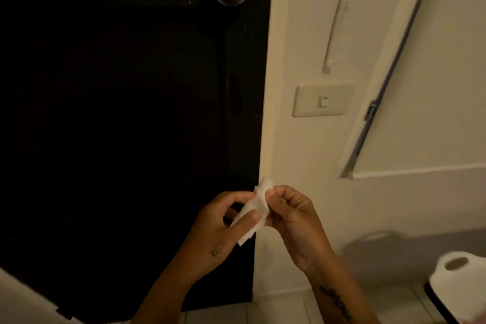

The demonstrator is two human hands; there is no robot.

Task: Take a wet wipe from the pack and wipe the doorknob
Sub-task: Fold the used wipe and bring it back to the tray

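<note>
In front of me stands a dark door (118, 113), nearly black in this dim light, filling the left side of my view. Just right of it runs a cream door frame (265, 139), and beyond that a cream wall (302, 166). On the wall sits 1 pale light switch (323, 101), with a thin white cable conduit (339, 16) running up above it. Farther right, a slanted panel with a metal edge strip (389, 73) leans across the corner. Near the lower right, a white object with an oval handle hole (457, 268) rests above pale floor tiles (289, 310).
</note>
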